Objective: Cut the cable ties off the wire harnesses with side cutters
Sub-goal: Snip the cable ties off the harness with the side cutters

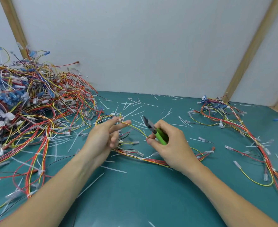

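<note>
Both forearms reach in: right hand (169, 141) clamps green side cutters (154, 131) plus limp yellow wires (138, 129); left hand (105, 135), fingers straight, props them (best pinched beside the white cable tie (121, 120)).

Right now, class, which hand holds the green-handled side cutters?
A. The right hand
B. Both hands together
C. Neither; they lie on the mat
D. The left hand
A: the right hand is wrapped round the green handles of the side cutters, while the left hand has its fingers spread at the yellow wires.
</note>
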Motion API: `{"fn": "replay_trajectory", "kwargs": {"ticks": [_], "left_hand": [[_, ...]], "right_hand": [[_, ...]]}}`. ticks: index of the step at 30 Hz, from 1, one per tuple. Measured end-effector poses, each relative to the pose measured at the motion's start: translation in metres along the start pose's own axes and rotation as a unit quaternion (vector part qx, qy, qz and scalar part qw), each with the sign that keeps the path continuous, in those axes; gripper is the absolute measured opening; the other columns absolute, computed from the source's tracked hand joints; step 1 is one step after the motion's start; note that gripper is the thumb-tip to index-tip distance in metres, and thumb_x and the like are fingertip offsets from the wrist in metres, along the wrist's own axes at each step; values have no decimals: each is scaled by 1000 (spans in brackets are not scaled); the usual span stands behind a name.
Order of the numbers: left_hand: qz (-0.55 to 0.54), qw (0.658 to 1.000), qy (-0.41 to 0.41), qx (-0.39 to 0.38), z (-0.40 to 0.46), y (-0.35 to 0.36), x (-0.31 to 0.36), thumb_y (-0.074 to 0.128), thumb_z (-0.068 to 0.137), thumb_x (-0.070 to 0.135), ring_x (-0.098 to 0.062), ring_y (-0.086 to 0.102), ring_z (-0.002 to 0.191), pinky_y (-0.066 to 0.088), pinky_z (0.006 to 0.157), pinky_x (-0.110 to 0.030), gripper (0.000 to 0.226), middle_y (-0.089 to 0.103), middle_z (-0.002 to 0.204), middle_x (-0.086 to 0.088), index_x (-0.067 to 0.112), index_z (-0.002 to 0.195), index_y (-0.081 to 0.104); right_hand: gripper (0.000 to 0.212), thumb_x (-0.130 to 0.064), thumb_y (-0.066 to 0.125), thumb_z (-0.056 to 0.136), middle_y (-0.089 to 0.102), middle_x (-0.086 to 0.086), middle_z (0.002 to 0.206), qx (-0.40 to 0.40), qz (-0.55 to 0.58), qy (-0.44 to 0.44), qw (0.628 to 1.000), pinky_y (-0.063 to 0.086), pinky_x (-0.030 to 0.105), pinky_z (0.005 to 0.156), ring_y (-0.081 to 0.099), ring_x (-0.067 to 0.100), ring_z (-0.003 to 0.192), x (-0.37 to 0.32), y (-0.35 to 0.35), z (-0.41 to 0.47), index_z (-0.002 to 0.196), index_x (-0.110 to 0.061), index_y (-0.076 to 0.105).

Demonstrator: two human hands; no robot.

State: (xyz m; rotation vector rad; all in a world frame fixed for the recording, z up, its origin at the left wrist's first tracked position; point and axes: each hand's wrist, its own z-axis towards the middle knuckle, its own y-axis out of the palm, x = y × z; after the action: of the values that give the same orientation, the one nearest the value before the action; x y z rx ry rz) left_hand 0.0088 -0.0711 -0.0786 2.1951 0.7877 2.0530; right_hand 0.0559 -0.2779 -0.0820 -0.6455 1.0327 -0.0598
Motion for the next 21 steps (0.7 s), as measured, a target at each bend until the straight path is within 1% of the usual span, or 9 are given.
{"fn": "replay_trajectory", "kwargs": {"ticks": [2, 4, 7, 10, 11, 13, 16, 19, 21], "left_hand": [[-15, 999, 22, 34, 3, -7, 1, 56, 101, 22, -4, 30, 35, 28, 35, -15, 19, 77, 106, -7, 9, 111, 64], [17, 998, 49, 44, 3, -8, 0, 58, 100, 22, -5, 39, 36, 34, 37, -16, 22, 79, 97, -3, 6, 113, 67], [48, 995, 80, 34, -1, -3, 0, 65, 96, 21, -8, 54, 43, 44, 40, -19, 21, 78, 94, -5, 6, 110, 68], [58, 995, 83, 19, -5, 2, -3, 70, 92, 16, -11, 61, 51, 46, 42, -20, 18, 78, 93, -6, 5, 105, 65], [56, 995, 79, 20, -5, 3, -3, 71, 91, 16, -11, 64, 55, 47, 43, -20, 17, 78, 94, -6, 7, 104, 64], [49, 996, 67, 20, -6, 3, -4, 72, 89, 20, -12, 70, 63, 47, 43, -20, 17, 78, 99, -5, 11, 101, 64], [18, 999, 38, 18, -4, 1, -4, 73, 87, 25, -10, 72, 69, 50, 45, -19, 16, 78, 104, -3, 15, 93, 62], [2, 1000, -17, 22, -3, -2, -3, 71, 90, 27, -4, 72, 71, 51, 48, -16, 12, 79, 101, 1, 16, 85, 73], [-3, 999, -39, 22, -2, -3, -3, 68, 93, 28, 0, 70, 68, 49, 47, -14, 22, 79, 98, 4, 15, 79, 79]], "right_hand": [[25, -19, 77, 89, 65, 2, 76, -9, -43, -15, 999, 49, 41, 72, 54, 26, 71, 4, 2, -2, 85, -22, 52], [25, -20, 77, 88, 61, 1, 72, 16, -64, -16, 998, 48, 42, 69, 51, 24, 69, 9, 4, 0, 84, -23, 52], [26, -21, 77, 87, 57, -3, 66, 64, -100, 9, 993, 47, 41, 66, 50, 21, 66, 20, -4, 7, 81, -24, 52], [28, -21, 75, 88, 56, -11, 65, 61, -151, 6, 987, 47, 40, 64, 50, 16, 64, 27, -13, 9, 81, -30, 50], [27, -20, 75, 88, 57, -12, 65, 50, -160, -2, 986, 47, 41, 63, 50, 17, 64, 27, -14, 8, 81, -30, 50], [23, -15, 72, 86, 58, -7, 67, 22, -165, -21, 986, 50, 44, 64, 51, 21, 66, 25, -14, 7, 83, -27, 53], [23, -8, 68, 80, 57, -4, 68, -20, -185, -53, 981, 51, 45, 65, 52, 25, 69, 18, -12, 6, 87, -26, 57], [23, -7, 69, 80, 55, -9, 68, -33, -202, -84, 975, 50, 43, 64, 52, 24, 70, 12, -13, 5, 89, -26, 59], [23, -9, 68, 78, 52, -15, 69, -42, -214, -102, 971, 49, 40, 63, 49, 21, 71, 9, -13, 4, 89, -26, 59]]}}
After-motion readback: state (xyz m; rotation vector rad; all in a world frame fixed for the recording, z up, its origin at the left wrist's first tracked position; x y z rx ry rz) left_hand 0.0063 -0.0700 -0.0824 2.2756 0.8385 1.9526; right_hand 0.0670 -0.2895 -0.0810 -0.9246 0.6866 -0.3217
